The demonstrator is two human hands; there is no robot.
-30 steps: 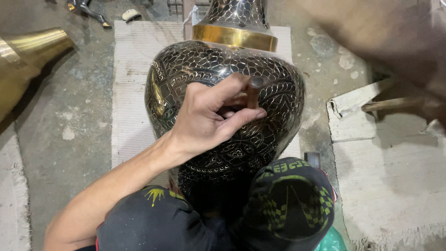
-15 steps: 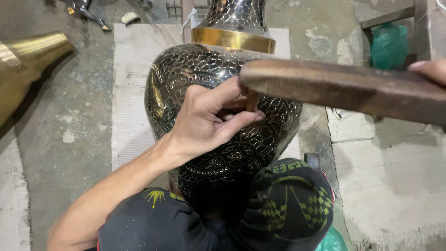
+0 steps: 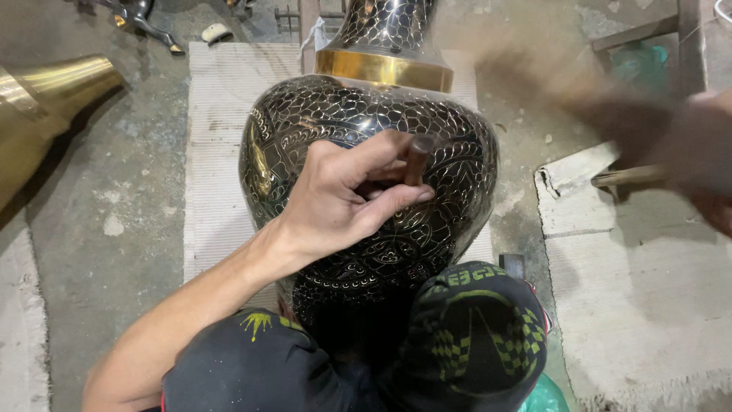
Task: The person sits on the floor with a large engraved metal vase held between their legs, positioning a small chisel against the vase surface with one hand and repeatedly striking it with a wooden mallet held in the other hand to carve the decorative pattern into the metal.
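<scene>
left hand [image 3: 343, 200] pinching chisel [image 3: 417, 159] on vase [image 3: 305, 130], right hand [image 3: 698, 156] blurred at frame edge

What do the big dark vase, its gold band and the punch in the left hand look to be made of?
Vase: likely metal, black coated, glossy; bright cut lines show through the pattern.
Gold band: looks like polished brass, smooth and reflective.
Punch pinched in the left hand: short dark rod, probably steel; dull, flat-topped.

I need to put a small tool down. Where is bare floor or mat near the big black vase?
Bare concrete floor lies between the brass horn and the pale mat. The mat's left strip beside the vase is free. Crowded: the vase top, where the left hand holds a chisel, and the blurred right hand.
</scene>
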